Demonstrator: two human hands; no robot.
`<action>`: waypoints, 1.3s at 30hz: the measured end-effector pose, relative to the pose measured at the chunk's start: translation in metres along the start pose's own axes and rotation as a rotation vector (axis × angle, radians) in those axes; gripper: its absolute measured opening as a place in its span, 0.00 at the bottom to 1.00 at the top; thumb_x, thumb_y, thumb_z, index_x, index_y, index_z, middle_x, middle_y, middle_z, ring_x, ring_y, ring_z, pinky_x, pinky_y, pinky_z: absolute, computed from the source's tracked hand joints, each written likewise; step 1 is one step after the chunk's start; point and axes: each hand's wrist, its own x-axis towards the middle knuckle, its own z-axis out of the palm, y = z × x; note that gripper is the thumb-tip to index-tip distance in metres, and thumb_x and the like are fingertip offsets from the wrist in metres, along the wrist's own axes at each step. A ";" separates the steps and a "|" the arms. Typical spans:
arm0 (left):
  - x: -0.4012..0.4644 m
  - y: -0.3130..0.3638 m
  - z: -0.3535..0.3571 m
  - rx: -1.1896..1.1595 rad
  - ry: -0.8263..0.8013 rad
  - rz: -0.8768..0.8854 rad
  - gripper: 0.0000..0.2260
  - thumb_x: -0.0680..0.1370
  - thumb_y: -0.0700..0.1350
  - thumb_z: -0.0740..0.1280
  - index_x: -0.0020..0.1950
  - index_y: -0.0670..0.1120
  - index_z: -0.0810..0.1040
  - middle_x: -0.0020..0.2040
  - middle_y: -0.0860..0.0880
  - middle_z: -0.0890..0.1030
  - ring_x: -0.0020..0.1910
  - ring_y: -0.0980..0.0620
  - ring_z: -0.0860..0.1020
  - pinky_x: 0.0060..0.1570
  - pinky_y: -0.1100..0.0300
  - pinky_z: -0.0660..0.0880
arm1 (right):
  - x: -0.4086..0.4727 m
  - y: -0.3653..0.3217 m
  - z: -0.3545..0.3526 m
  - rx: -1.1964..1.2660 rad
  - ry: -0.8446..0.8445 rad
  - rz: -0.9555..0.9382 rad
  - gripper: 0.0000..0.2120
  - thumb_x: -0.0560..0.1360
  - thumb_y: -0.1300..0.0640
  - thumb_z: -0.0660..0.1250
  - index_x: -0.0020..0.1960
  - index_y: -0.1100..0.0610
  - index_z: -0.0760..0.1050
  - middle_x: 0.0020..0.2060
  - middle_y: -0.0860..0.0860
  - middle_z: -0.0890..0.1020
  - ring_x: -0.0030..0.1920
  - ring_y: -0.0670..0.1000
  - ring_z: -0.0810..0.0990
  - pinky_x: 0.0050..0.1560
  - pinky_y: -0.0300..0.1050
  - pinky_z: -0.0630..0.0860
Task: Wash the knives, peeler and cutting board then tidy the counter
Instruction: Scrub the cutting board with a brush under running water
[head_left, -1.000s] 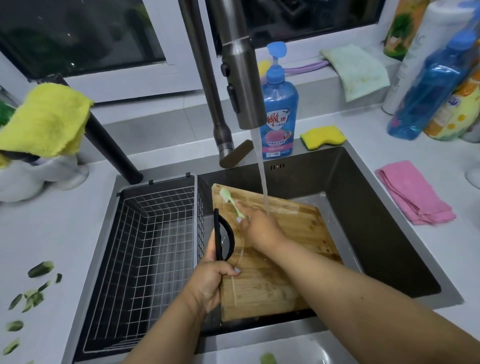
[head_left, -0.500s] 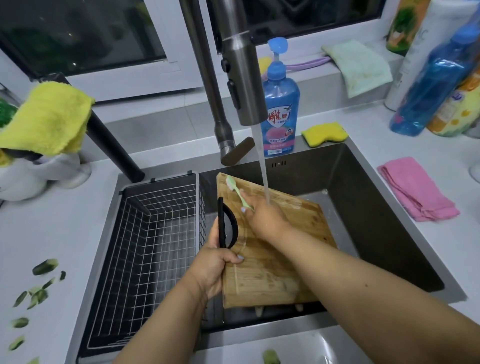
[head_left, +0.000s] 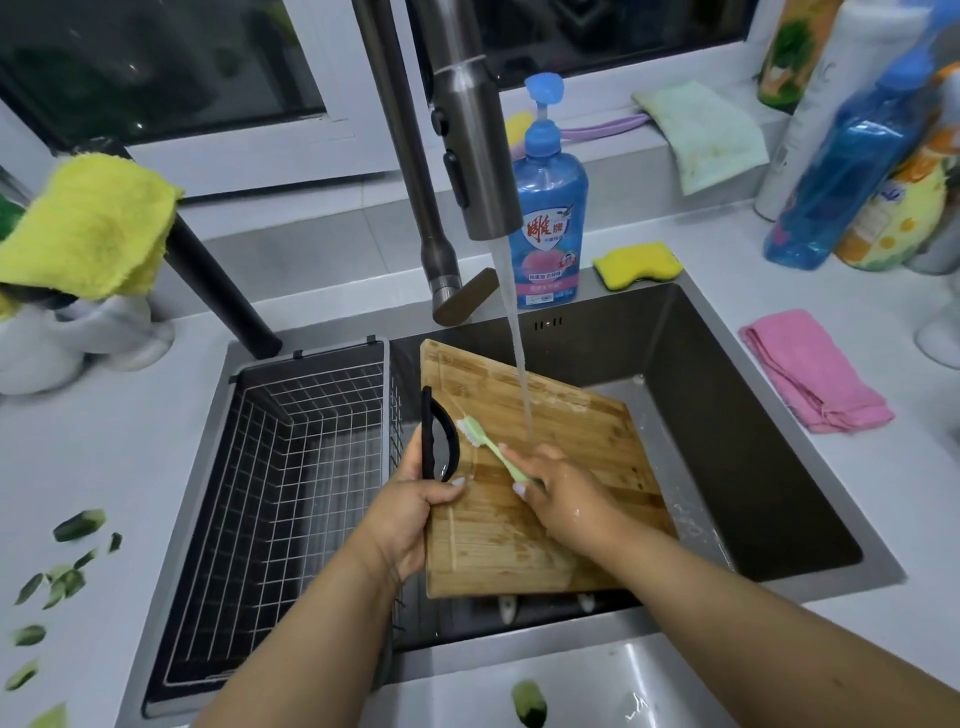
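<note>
The wooden cutting board leans tilted inside the sink, its far corner raised toward the back wall of the basin and its near edge low by the front wall. A stream of water runs from the faucet head and lands on the upper middle of the board. The left hand grips the board at its left edge, fingers curled round the edge just below the black loop handle, the thumb lying on the board's face. The right hand pinches the handle of a pale green toothbrush between curled fingers and thumb; the bristle end points up and left, touching the board just beside the black handle. A wire basket fills the left part of the sink. At the sink's back edge stand a blue dish soap bottle and, to its right, a yellow sponge. A folded pink cloth lies on the counter near the sink's right edge. Green vegetable peelings are scattered on the counter left of the sink, toward its front edge, and one more green piece lies on the front edge of the counter
</note>
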 end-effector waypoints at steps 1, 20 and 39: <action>0.000 0.000 0.001 -0.010 -0.006 0.003 0.30 0.76 0.28 0.58 0.70 0.57 0.69 0.57 0.41 0.81 0.51 0.41 0.81 0.45 0.46 0.79 | 0.007 0.000 -0.001 0.013 0.019 0.016 0.22 0.81 0.56 0.58 0.74 0.45 0.63 0.62 0.48 0.70 0.63 0.50 0.71 0.60 0.37 0.66; 0.013 0.009 -0.006 -0.036 0.096 -0.042 0.14 0.84 0.45 0.55 0.68 0.54 0.70 0.54 0.42 0.82 0.47 0.43 0.82 0.39 0.50 0.80 | -0.021 0.012 0.004 0.037 -0.234 -0.146 0.21 0.80 0.57 0.61 0.69 0.38 0.66 0.49 0.42 0.71 0.51 0.44 0.71 0.54 0.36 0.68; 0.026 0.019 -0.011 0.002 0.140 -0.092 0.14 0.84 0.46 0.55 0.68 0.53 0.71 0.49 0.42 0.83 0.45 0.41 0.82 0.35 0.47 0.80 | -0.028 0.020 -0.012 -0.003 -0.373 -0.200 0.23 0.79 0.60 0.63 0.67 0.37 0.68 0.51 0.40 0.71 0.55 0.44 0.72 0.59 0.35 0.67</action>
